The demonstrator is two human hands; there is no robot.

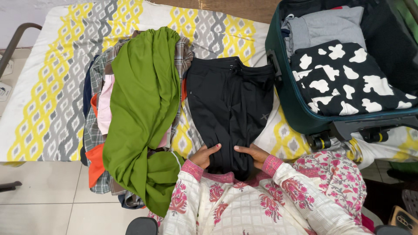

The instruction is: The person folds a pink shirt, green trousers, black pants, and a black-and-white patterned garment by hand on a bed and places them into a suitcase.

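Observation:
A pair of black trousers (228,104) lies flat on the patterned bedsheet (56,87), waistband at the far end. My left hand (204,155) grips the near left edge of the legs. My right hand (253,153) holds the near right edge, fingers pressed on the cloth. Both sleeves are white with pink flowers. The near end of the trousers hangs against my body.
A heap of clothes topped by a green garment (141,113) lies left of the trousers. An open teal suitcase (289,100) stands at the right, holding a black-and-white patched garment (348,80) and a grey one (324,26). Tiled floor (43,196) lies below the bed.

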